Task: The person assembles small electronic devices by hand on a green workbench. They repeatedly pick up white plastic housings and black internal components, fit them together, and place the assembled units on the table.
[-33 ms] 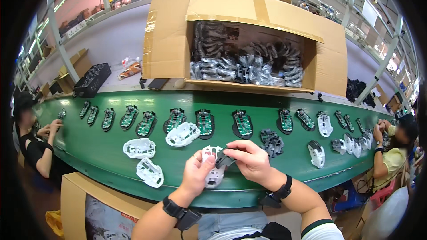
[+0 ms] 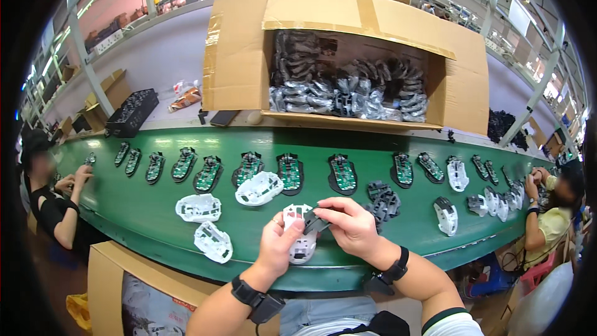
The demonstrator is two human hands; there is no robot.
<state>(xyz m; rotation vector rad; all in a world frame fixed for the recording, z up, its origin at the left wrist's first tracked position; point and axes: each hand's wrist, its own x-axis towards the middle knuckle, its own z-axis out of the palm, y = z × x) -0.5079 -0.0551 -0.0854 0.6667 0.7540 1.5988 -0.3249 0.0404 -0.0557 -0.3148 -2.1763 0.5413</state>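
My left hand point(image 2: 278, 246) is closed round a white mouse shell point(image 2: 303, 252), held over the near edge of the green bench point(image 2: 155, 205). My right hand point(image 2: 353, 224) pinches a dark grey plastic mouse part point(image 2: 316, 220) against the upper half of that shell. The left thumb also reaches this dark part. Fingers cover some of where the two pieces meet. To the left lie loose white shells, one point(image 2: 212, 242) nearest my left hand. A pile of dark grey plastic parts point(image 2: 383, 204) sits just beyond my right hand.
Mouse bases with green circuit boards point(image 2: 343, 174) line the bench. Behind stands an open carton point(image 2: 236, 56) of plastic-wrapped dark parts. A grey-and-white mouse shell point(image 2: 446, 216) lies to the right. One person works at each end. Another carton point(image 2: 106, 280) stands below, front left.
The bench and its things sit slightly farther right in the picture. Both hands keep nearly the same hold on the white shell and the dark part.
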